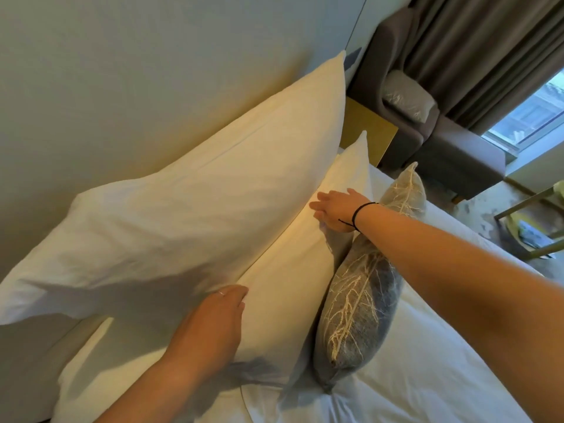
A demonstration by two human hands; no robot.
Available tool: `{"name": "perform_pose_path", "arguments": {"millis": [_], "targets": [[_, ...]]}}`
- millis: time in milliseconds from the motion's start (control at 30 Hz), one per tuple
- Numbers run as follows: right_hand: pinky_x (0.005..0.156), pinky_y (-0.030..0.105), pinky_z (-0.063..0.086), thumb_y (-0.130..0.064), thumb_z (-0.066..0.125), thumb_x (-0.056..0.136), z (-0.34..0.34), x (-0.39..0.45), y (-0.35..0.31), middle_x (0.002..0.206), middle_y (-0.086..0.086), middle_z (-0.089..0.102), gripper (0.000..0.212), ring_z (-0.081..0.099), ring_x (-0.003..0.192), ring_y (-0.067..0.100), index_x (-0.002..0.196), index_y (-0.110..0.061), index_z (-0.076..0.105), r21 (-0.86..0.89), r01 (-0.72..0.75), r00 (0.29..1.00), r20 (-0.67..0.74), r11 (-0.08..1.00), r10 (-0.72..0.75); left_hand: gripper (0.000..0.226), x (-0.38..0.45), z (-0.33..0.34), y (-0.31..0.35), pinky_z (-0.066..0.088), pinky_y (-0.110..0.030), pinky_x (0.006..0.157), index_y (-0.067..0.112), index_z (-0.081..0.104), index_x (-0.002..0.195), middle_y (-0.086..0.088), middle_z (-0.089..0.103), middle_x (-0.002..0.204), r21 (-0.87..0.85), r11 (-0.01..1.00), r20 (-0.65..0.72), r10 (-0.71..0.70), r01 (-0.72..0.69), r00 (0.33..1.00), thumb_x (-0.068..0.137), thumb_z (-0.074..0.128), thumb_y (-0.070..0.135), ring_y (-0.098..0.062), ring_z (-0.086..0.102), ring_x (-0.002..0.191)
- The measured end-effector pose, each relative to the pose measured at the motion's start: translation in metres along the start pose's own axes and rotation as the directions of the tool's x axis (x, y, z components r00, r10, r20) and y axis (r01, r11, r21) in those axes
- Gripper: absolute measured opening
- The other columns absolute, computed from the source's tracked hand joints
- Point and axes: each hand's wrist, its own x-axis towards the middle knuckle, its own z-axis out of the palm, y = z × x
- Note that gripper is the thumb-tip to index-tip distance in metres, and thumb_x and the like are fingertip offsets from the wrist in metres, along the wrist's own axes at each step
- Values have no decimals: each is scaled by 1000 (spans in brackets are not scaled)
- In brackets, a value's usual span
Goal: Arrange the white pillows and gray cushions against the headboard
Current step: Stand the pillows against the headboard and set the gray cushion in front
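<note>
**Pillows stacked at the headboard**

Pillows first: the rear white pillow (195,190) leans on the headboard (122,71), the front white pillow (290,270) against it — a gray cushion (360,306) stands beside that on the bed (427,377). Left hand (213,325) presses flat on the front pillow; right hand (335,212) — fingers relaxed — touches its upper part.

Lower right: bare bed sheet (427,377), open passage. Centre: stacked white pillows (198,209) and gray cushion (357,300) block headboard (122,71).
</note>
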Motion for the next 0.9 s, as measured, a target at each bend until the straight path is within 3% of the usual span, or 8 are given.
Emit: {"name": "perform_pose_path", "arguments": {"millis": [133, 233, 367, 467, 567, 667, 767, 900], "targets": [[112, 60, 21, -43, 17, 103, -2, 15, 26, 153, -1, 33, 46, 29, 140, 28, 143, -28, 34, -16, -8, 1000, 7, 1000, 9, 55, 34, 19, 20, 32, -33, 113, 28, 33, 148, 6, 41, 152, -41, 999, 147, -23, 30, 989, 99, 32, 53, -16, 37, 139], [113, 60, 18, -43, 14, 103, -2, 34, 39, 155, -5, 31, 48, 26, 142, 26, 145, -29, 33, -28, -7, 1000, 12, 1000, 7, 67, 54, 24, 32, 17, -27, 116, 28, 25, 152, 8, 26, 160, -82, 996, 184, -24, 40, 983, 95, 29, 63, -12, 22, 146], [116, 58, 10, -48, 9, 102, 0, 62, 60, 161, -14, 16, 54, 16, 147, 24, 153, -33, 19, -31, -45, 998, 52, 999, 46, 66, 70, 24, 40, 16, -25, 117, 30, 25, 152, 13, 21, 161, -126, 991, 181, -27, 50, 983, 95, 31, 63, -8, 18, 147], [115, 60, 13, -46, 10, 102, -1, 80, 83, 161, -12, 18, 54, 19, 146, 23, 152, -30, 22, -46, -89, 994, 66, 995, 92, 64, 67, 25, 41, 23, -23, 116, 26, 29, 151, 11, 28, 158, -122, 992, 134, 8, 8, 991, 97, 36, 59, -6, 27, 144], [113, 61, 16, -44, 18, 101, -4, 91, 102, 155, -6, 28, 49, 25, 141, 24, 145, -26, 31, -81, -154, 986, 52, 985, 159, 56, 61, 27, 43, 54, -33, 93, 7, 61, 129, -6, 62, 133, 19, 987, -8, 161, -161, 987, 88, 61, 46, -18, 62, 119], [113, 63, 13, -46, 23, 97, -7, 90, 112, 155, 0, 25, 51, 21, 142, 26, 143, -26, 32, -130, -339, 941, -70, 932, 332, 53, 63, 31, 41, 61, -38, 74, 7, 71, 113, -8, 70, 118, 72, 987, -55, 147, -143, 988, 73, 82, 39, -22, 71, 102], [116, 63, 7, -43, 26, 99, -9, 80, 121, 162, 1, 14, 54, 8, 149, 29, 150, -27, 25, -119, -463, 882, -164, 878, 443, 50, 60, 31, 35, 61, -38, 77, 9, 72, 115, -8, 71, 117, 202, 967, -70, 172, -155, 983, 82, 72, 47, -21, 71, 100], [116, 63, 8, -49, 28, 99, -17, 52, 120, 160, 3, 24, 52, 14, 148, 31, 148, -30, 34, -66, -405, 909, -133, 912, 394, 63, 49, 21, 33, 59, -35, 57, 6, 74, 111, -11, 75, 101, 337, 937, -63, 114, -87, 991, 82, 51, 57, -23, 74, 78]]}}
